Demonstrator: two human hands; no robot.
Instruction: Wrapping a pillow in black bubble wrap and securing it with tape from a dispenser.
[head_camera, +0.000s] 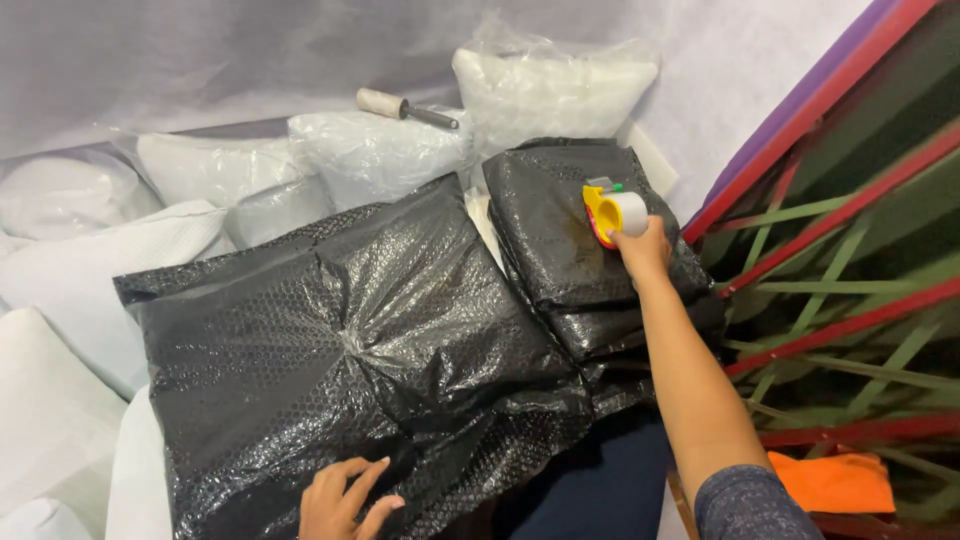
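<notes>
A large parcel wrapped in black bubble wrap (340, 350) lies in front of me. My left hand (345, 500) rests on its near edge, fingers spread, holding nothing. My right hand (642, 250) reaches out over a stack of smaller black-wrapped parcels (560, 230) and grips a yellow tape dispenser (612, 212) with a roll of clear tape, which sits on the top parcel.
White pillows in clear plastic (380, 155) lie around the back and left. A lint roller (400, 106) rests on them. A red and green metal rack (850, 260) stands on the right, with an orange cloth (835, 482) low beside my arm.
</notes>
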